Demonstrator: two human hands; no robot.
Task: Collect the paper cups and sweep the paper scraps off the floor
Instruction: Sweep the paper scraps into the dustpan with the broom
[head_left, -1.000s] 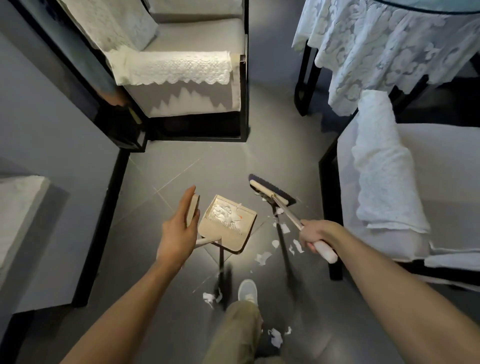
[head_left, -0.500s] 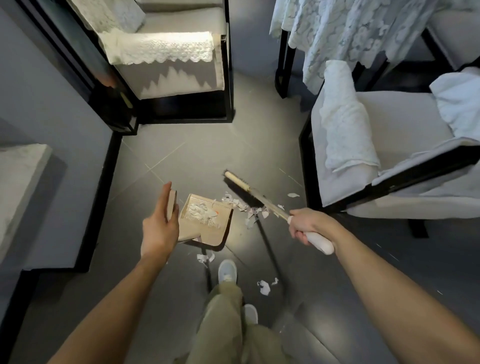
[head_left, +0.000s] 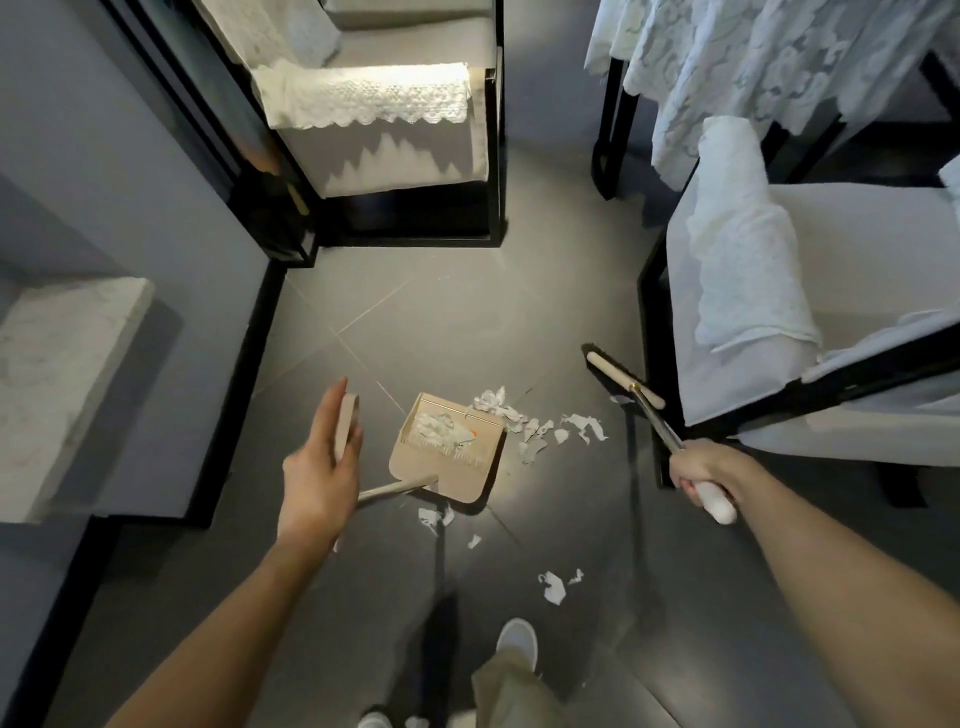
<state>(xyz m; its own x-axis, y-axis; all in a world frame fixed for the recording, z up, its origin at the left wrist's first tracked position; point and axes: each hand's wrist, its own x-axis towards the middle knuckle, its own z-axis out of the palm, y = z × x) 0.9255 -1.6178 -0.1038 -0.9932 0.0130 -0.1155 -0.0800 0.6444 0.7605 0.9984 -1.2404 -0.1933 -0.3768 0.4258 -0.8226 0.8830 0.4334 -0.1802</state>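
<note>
A beige dustpan (head_left: 457, 467) stands on the dark tiled floor with white paper scraps (head_left: 435, 427) inside it. My left hand (head_left: 319, 470) holds the flat top of its long handle (head_left: 345, 427). More torn scraps (head_left: 535, 428) lie at the pan's right edge, and others lie nearer my feet (head_left: 553, 588). My right hand (head_left: 698, 475) grips the white end of the broom handle; the broom head (head_left: 621, 376) rests on the floor by the chair leg, right of the scraps. No paper cups are in view.
A white-cushioned black-framed chair (head_left: 810, 332) stands close on the right, another chair (head_left: 395, 130) straight ahead. A lace-covered table (head_left: 753, 67) is at the far right. A grey wall and a marble ledge (head_left: 57, 379) close off the left. My shoe (head_left: 517, 642) is below.
The broom head has swung right, away from the dustpan, to the chair leg. A loose trail of scraps now lies between pan and broom. My left hand still holds the pan handle.
</note>
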